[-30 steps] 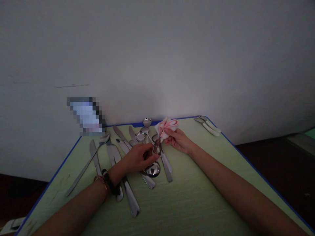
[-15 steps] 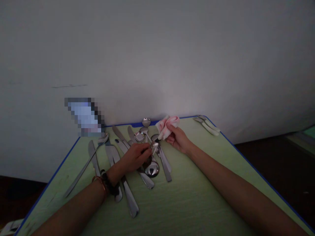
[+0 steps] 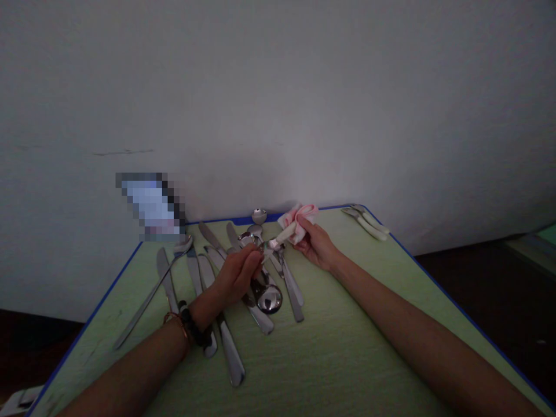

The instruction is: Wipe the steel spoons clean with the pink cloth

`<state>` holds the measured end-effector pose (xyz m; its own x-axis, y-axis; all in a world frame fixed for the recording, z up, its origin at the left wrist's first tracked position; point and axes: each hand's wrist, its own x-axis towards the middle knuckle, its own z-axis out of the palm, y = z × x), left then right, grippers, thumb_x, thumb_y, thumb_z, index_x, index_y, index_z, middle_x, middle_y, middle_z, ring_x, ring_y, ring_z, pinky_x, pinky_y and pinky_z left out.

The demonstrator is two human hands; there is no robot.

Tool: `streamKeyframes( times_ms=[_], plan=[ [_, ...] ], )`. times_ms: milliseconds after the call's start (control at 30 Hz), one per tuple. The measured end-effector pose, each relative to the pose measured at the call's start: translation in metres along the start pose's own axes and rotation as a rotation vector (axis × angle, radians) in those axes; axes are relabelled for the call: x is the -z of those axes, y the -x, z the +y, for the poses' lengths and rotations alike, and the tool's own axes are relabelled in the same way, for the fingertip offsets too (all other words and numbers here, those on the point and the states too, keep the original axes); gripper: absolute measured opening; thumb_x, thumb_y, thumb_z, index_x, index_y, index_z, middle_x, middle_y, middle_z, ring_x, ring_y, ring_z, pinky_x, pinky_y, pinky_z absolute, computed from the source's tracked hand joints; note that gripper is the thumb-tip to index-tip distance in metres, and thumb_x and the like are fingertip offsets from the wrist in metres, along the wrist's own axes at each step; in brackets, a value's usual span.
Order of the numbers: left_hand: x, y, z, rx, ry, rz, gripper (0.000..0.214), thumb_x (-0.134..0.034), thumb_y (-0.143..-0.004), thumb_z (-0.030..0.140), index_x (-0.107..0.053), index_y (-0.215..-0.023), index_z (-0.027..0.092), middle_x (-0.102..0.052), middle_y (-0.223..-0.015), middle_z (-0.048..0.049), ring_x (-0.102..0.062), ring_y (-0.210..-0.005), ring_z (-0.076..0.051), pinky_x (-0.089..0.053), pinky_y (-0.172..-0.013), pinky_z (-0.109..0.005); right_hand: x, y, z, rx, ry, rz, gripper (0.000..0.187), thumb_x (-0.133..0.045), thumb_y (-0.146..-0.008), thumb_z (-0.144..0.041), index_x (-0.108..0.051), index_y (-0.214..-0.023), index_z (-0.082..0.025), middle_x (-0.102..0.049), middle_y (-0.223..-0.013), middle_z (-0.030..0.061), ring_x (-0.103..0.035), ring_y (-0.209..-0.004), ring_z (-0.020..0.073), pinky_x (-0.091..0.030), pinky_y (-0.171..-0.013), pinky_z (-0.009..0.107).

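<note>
In the head view, your right hand (image 3: pixel 319 246) is closed on the pink-and-white cloth (image 3: pixel 300 213), thumb pressed to its near side. Your left hand (image 3: pixel 237 272) is curled closed, thumb against fingers, on the metal end of one utensil (image 3: pixel 285 234). The cloth wraps the far part of its pale handle; whether the metal end is a fork or a spoon you cannot tell, as your fingers cover part of it.

Counted, you have one cloth and one utensil in hand. Well right of the cloth lie two white-handled pieces (image 3: pixel 372 227) side by side. Left of it are at least four knives (image 3: pixel 165 272), overlapping, so the full number is unclear, and one long spoon (image 3: pixel 147 301), farthest left. Three shiny round bowls show: one (image 3: pixel 259 216) just left of the cloth, one (image 3: pixel 246 238) farther left, one (image 3: pixel 270 299) nearer you. Two handles (image 3: pixel 295 295) lie together on the table (image 3: pixel 304 370), on your side of the cloth.

The utensil sits just left of the cloth, above the other cutlery. Its long axis slants: the metal end points left and toward you, the handle right and away, into the cloth.
</note>
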<state>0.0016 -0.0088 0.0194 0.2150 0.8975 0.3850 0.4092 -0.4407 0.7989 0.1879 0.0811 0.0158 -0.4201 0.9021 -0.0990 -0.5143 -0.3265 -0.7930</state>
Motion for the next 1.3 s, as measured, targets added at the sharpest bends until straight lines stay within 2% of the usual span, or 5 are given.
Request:
streamKeyframes(
  times_ms=[167, 533, 733, 1100, 1300],
  plan=[
    [-0.006, -0.002, -0.002, 0.011, 0.28, 0.219, 0.038, -0.036, -0.09, 0.058, -0.043, -0.084, 0.021, -0.04, -0.054, 0.0068, -0.033, -0.043, -0.009, -0.028, -0.041, -0.02, 0.001, 0.003, -0.002, -0.038, 0.058, -0.097, 0.026, -0.071, -0.071, -0.038, -0.057, -0.078, -0.017, -0.058, -0.059, -0.0035, -0.046, -0.046, 0.0063, -0.034, -0.039, 0.016],
    [-0.005, 0.0, -0.005, 0.083, 0.378, 0.293, 0.047, -0.035, -0.089, 0.06, -0.046, -0.118, 0.025, -0.056, -0.081, -0.0014, -0.046, -0.053, -0.009, -0.041, -0.047, -0.019, 0.004, 0.006, -0.005, -0.062, 0.162, -0.304, 0.03, -0.069, -0.074, -0.04, -0.061, -0.09, -0.015, -0.059, -0.067, -0.0018, -0.046, -0.05, 0.0068, -0.036, -0.042, 0.018],
    [-0.003, -0.001, -0.007, 0.054, 0.39, 0.168, 0.055, -0.032, -0.086, 0.066, -0.044, -0.117, 0.022, -0.05, -0.066, 0.0039, -0.04, -0.047, -0.008, -0.034, -0.043, -0.018, 0.004, 0.008, -0.006, -0.087, 0.164, -0.32, 0.031, -0.072, -0.071, -0.039, -0.062, -0.09, -0.016, -0.06, -0.066, -0.0018, -0.047, -0.051, 0.0072, -0.038, -0.043, 0.017],
    [0.0, 0.0, -0.012, 0.063, 0.221, -0.146, 0.06, -0.035, -0.084, 0.067, -0.042, -0.114, 0.016, -0.048, -0.062, 0.0045, -0.04, -0.049, -0.01, -0.032, -0.047, -0.021, 0.005, 0.005, -0.005, -0.09, 0.063, -0.127, 0.018, -0.066, -0.075, -0.031, -0.059, -0.081, -0.016, -0.06, -0.063, -0.002, -0.051, -0.05, 0.0086, -0.042, -0.043, 0.019],
    [0.001, 0.0, -0.011, 0.063, 0.093, -0.298, 0.045, -0.04, -0.087, 0.058, -0.048, -0.103, 0.017, -0.05, -0.062, 0.0042, -0.046, -0.054, -0.012, -0.034, -0.053, -0.023, 0.004, 0.005, -0.006, -0.107, 0.082, -0.156, 0.021, -0.066, -0.075, -0.035, -0.058, -0.081, -0.016, -0.063, -0.067, 0.0001, -0.055, -0.053, 0.0103, -0.043, -0.043, 0.019]
  ],
)
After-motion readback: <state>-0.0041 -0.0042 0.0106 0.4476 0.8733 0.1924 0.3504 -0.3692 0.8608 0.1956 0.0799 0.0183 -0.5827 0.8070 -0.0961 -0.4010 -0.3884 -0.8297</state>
